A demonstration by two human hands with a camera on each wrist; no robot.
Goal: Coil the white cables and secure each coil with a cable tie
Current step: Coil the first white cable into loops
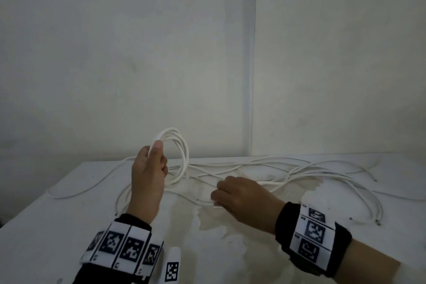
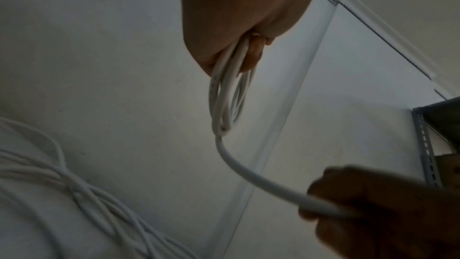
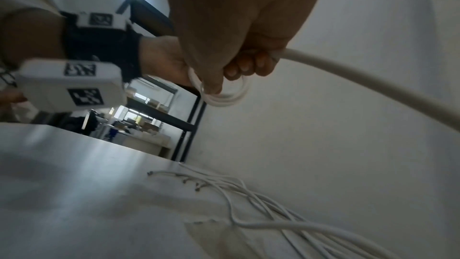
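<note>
White coil (image 1: 175, 157) held between both hands.

L hand (image 2: 239, 13) gripped a coil (image 2: 227, 95) of white cable hanging below it, several loops bunched in the fingers. One strand (image 2: 251, 176) ran from the coil's bottom down-right into the R hand (image 2: 373, 214), fingers curled round it. Loose cables (image 2: 82, 194) lay tangled at lower left on the table (image 2: 30, 224). Wall behind, w/ metal shelving upright (image 2: 425, 145) at right
</note>
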